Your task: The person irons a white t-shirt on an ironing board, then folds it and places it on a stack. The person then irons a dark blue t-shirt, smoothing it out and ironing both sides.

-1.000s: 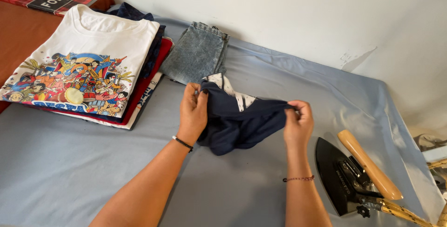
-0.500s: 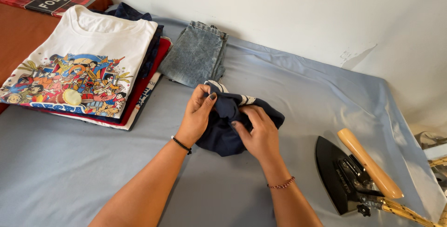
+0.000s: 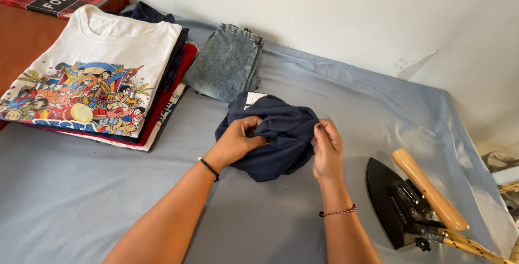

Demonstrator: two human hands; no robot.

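A single head-worn view is given, aimed steeply down and forward from above the forearms. The blue-sheeted desk (image 3: 70, 204) is seen at close range, bounded behind by the white wall (image 3: 335, 10).

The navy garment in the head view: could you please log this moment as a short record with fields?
view: head camera, looking down
left hand: grips a bunched fold of the navy garment
right hand: fingertips pinch the garment's right edge
garment state: crumpled in a loose bundle on the blue-grey sheet
stack of folded T-shirts: left of the hands, white printed shirt on top
folded denim: behind the garment
iron: lying at right, wooden handle, untouched
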